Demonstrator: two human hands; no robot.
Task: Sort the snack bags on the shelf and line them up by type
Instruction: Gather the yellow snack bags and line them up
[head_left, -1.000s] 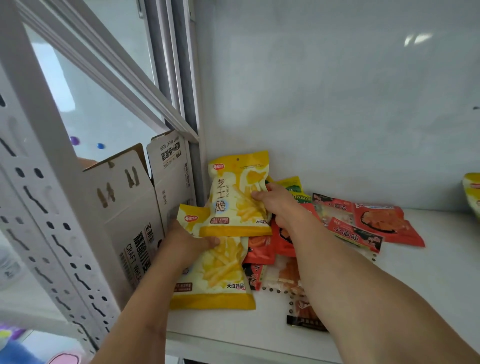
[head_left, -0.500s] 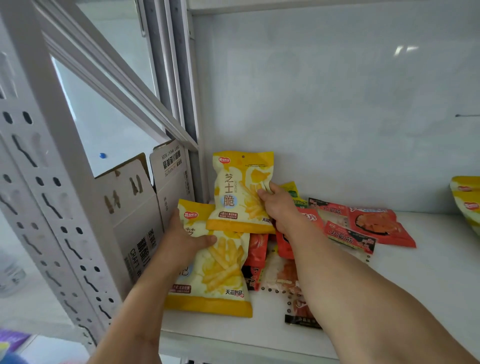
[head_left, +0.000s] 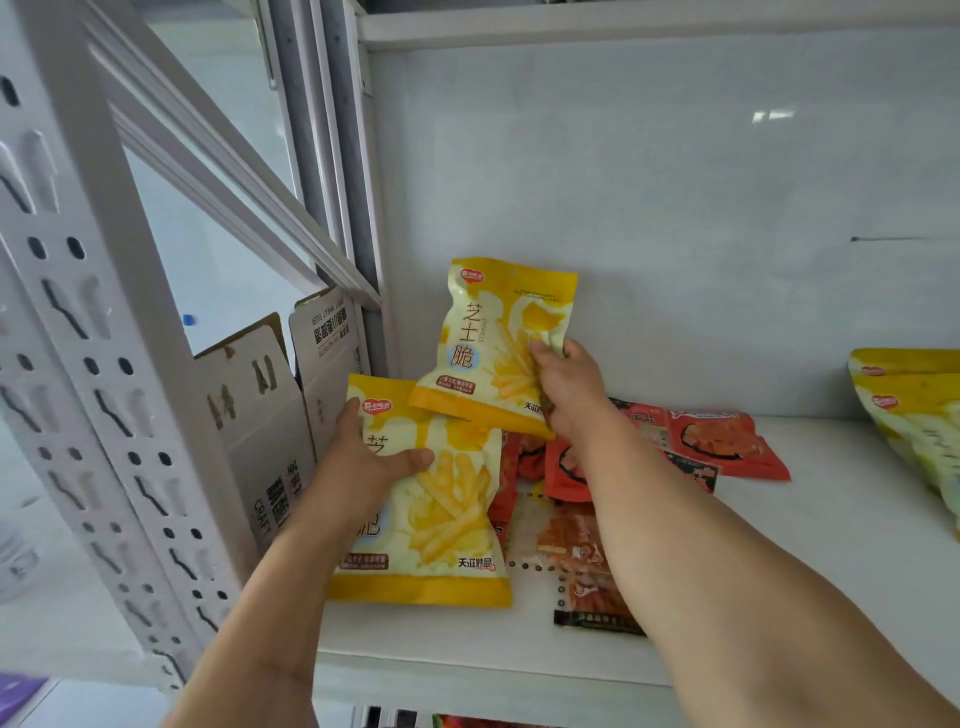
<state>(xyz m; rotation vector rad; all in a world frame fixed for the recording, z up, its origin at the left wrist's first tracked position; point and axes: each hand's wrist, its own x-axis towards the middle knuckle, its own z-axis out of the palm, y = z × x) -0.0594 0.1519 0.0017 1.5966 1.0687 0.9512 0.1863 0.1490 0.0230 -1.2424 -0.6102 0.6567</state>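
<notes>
Right now the left hand (head_left: 374, 457) grips one yellow fries bag (head_left: 441, 519) and the right hand (head_left: 566, 389) pinches another yellow bag (head_left: 493, 353) just above it; under the right wrist, red packets (head_left: 727, 441) could be dragged off the shelf (head_left: 831, 545).

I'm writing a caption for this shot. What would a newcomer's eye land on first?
Two bright yellow fry bags at the shelf's left end: the right hand holds the upper yellow bag upright against the back wall, the left hand grips the lower yellow bag. Red snack bags lie jumbled behind.
</notes>
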